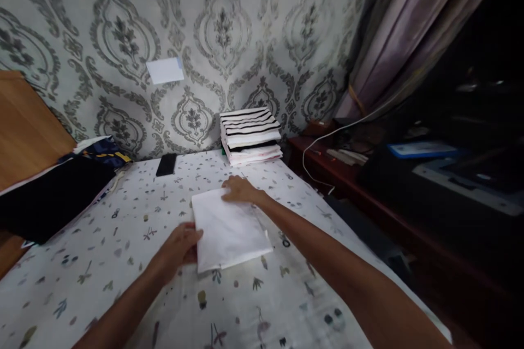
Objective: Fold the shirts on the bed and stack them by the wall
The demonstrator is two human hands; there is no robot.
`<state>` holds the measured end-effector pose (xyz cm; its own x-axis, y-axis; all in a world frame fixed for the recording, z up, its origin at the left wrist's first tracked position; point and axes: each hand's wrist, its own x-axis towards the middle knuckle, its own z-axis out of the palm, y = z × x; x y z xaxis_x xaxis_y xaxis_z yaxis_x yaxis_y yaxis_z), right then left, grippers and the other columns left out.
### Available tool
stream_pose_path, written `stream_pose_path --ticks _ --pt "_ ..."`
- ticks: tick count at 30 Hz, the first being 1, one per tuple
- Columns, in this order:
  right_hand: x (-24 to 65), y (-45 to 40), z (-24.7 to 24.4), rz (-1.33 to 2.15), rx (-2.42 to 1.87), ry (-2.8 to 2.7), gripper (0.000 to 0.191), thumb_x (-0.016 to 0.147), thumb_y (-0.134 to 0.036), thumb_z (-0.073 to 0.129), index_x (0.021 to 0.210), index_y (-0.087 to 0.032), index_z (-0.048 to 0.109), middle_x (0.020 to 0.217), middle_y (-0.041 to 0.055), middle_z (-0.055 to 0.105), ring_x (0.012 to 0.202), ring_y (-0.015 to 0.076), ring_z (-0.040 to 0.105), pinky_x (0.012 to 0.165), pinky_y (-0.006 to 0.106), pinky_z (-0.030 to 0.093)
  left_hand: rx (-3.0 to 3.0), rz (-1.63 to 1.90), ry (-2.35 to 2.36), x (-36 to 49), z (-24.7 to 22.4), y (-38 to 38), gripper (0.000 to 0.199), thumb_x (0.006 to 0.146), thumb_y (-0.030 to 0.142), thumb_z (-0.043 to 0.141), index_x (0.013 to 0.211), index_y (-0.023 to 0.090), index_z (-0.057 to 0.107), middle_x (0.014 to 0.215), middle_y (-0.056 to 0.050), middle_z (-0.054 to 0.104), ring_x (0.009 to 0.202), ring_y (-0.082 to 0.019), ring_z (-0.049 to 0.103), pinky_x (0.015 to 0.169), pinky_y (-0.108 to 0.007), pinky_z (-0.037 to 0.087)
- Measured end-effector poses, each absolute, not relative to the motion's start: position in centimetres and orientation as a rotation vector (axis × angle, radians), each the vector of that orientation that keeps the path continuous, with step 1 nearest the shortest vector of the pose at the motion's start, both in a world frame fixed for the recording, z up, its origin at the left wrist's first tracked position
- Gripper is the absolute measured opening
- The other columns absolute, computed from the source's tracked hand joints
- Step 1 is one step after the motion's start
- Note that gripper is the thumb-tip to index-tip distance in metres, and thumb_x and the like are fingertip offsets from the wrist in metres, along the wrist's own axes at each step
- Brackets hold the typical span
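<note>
A white garment [229, 232], folded into a rough square, lies flat on the patterned bedsheet in front of me. My left hand [186, 241] grips its left edge, the thumb on top and the fingers partly hidden at the side. Across the far edge is my right hand [239, 190], its fingers curled over the cloth near the right corner. Beyond it stands a stack of folded clothes [251, 136], with a black-and-white striped piece on top.
A black phone [166, 164] lies near the wall. Dark clothes [57, 196] are heaped at the left by a wooden board [30, 131]. On the right, a thin white cable [305, 161] hangs by a dark red table [339, 166]. The bedsheet [135, 283] spreads below.
</note>
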<state>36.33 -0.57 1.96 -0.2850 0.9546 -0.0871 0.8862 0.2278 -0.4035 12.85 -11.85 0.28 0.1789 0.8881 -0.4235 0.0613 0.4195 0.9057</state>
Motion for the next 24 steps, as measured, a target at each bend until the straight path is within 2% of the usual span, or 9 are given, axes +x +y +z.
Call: stream_pose_path --ticks 4,8,10,13,15,17,21,24 --pt "36.0 1.8 3.4 0.676 -1.711 -2.391 0.035 0.065 -0.029 0.078 0.098 -0.022 0.073 0.115 0.0075 0.071 0.109 0.0298 0.064 0.092 0.039 0.05 0.934 0.56 1.163 13.6 -0.3 -13.2 0.06 0.063 0.043 0.086 0.11 0.016 0.059 0.083 -0.006 0.07 0.064 -0.018 0.065 0.055 -0.031 0.055" --pt "37.1 2.2 4.1 0.863 -1.65 -2.351 0.019 0.058 -0.022 0.081 0.074 -0.019 0.071 0.093 0.006 0.075 0.094 0.028 0.069 0.078 0.031 0.053 0.975 0.567 1.139 12.5 0.9 -12.2 0.039 0.062 0.03 0.083 0.092 0.012 0.066 0.073 -0.005 0.069 0.053 -0.013 0.059 0.052 -0.027 0.051" --pt "38.2 1.3 3.9 0.966 -1.622 -2.294 0.016 0.063 -0.023 0.079 0.076 -0.019 0.071 0.091 0.0051 0.075 0.09 0.0262 0.07 0.075 0.03 0.053 0.911 0.715 1.157 11.4 2.0 -11.3 0.028 0.067 0.026 0.079 0.089 0.013 0.067 0.078 -0.005 0.07 0.063 -0.015 0.063 0.061 -0.027 0.056" --pt "39.8 -0.8 2.7 1.282 -1.559 -2.02 0.021 0.074 -0.03 0.071 0.091 -0.019 0.071 0.095 0.0052 0.076 0.087 0.0237 0.071 0.072 0.03 0.056 0.67 0.959 1.165 10.3 3.2 -10.3 0.018 0.082 0.027 0.066 0.097 0.017 0.066 0.093 -0.006 0.071 0.081 -0.018 0.069 0.073 -0.031 0.059" --pt "40.3 -2.5 1.6 1.547 -1.52 -1.649 0.025 0.072 -0.028 0.072 0.094 -0.018 0.07 0.093 0.006 0.076 0.083 0.0227 0.071 0.071 0.03 0.056 0.556 0.965 1.147 10.2 3.3 -10.5 0.024 0.088 0.03 0.06 0.109 0.018 0.064 0.102 -0.008 0.072 0.088 -0.021 0.07 0.076 -0.034 0.06" --pt "40.4 -3.9 0.6 1.693 -1.505 -1.317 0.024 0.066 -0.021 0.075 0.089 -0.017 0.07 0.084 0.0054 0.076 0.076 0.0207 0.07 0.069 0.029 0.056 0.556 0.875 1.131 10.7 3.0 -11.3 0.035 0.088 0.031 0.063 0.121 0.019 0.058 0.109 -0.01 0.071 0.093 -0.024 0.072 0.078 -0.038 0.061" --pt "40.4 -5.3 0.3 1.71 -1.464 -1.138 0.022 0.065 -0.014 0.068 0.086 -0.018 0.071 0.074 0.0017 0.073 0.064 0.0156 0.065 0.059 0.024 0.051 0.684 0.733 1.139 12.3 2.5 -12.6 0.071 0.076 0.027 0.077 0.138 0.025 0.043 0.113 -0.011 0.072 0.086 -0.027 0.073 0.073 -0.039 0.061" --pt "41.7 -5.4 1.9 1.663 -1.301 -1.127 0.032 0.062 -0.015 0.07 0.094 -0.017 0.072 0.077 0.0014 0.074 0.064 0.0151 0.066 0.06 0.023 0.05 0.802 0.738 1.136 13.8 3.7 -11.3 0.081 0.07 0.025 0.08 0.14 0.027 0.041 0.109 -0.01 0.073 0.081 -0.025 0.073 0.067 -0.035 0.06"
